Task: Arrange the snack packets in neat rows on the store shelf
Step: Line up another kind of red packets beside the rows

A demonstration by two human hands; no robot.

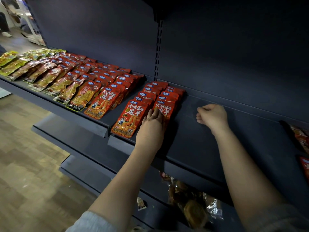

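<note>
While the left grip [153,120] presses the red packet [164,110], fingers flat.

The dark shelf [234,148] has a big bare stretch in the middle and right of the frame, wide enough for a hand to pass. On its left edge stand two rows of red packets [150,101], with the left hand [153,121] lying on the near one. The right hand [212,115] sits in the bare part. More packets [301,138] block the far right edge.
</note>
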